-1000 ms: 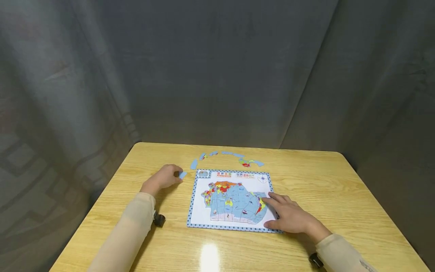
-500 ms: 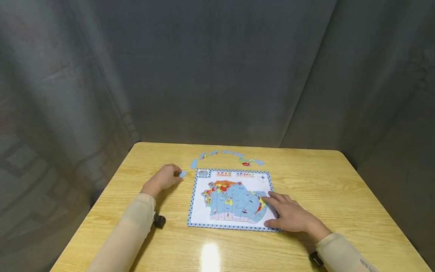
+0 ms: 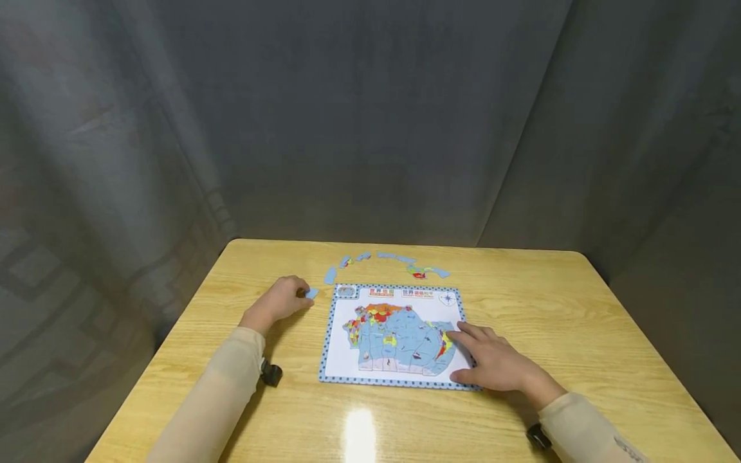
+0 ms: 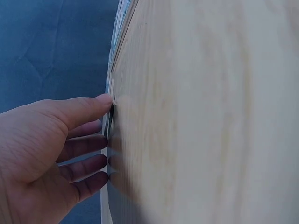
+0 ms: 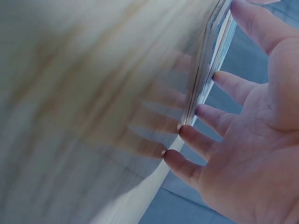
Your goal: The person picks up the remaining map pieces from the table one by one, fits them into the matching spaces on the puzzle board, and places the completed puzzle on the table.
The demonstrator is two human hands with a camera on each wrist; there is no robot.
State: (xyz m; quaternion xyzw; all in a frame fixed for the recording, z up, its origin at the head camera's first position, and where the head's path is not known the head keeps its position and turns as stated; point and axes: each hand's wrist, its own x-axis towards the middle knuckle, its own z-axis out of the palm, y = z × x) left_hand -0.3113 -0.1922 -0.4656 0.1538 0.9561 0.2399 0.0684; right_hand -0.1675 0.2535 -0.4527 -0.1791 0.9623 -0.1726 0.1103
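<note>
My left hand (image 3: 280, 299) is at the left of the table, its thumb and forefinger pinching a small light-blue puzzle piece (image 3: 312, 293) low at the tabletop. The left wrist view has that hand (image 4: 51, 144) side-on, with the piece mostly hidden by the thumb. A world-map puzzle board (image 3: 341, 375), white with a dotted blue border, lies flat in the middle. Joined map pieces (image 3: 405, 341) cover its central part. Spread fingers of my right hand (image 3: 498, 361) rest over the board's right edge; in the right wrist view this hand (image 5: 252, 126) touches down with straight fingertips.
Several loose puzzle pieces lie in an arc behind the board, among them a blue one (image 3: 330, 276) and a red-and-green one (image 3: 418, 272). Wood-grain tabletop (image 3: 278, 418) surrounds everything, and a grey curtain (image 3: 370, 128) hangs behind its far edge.
The head view has shifted slightly, so the table sits a little higher in it. Both hands keep their places, the left still at the light-blue puzzle piece.
</note>
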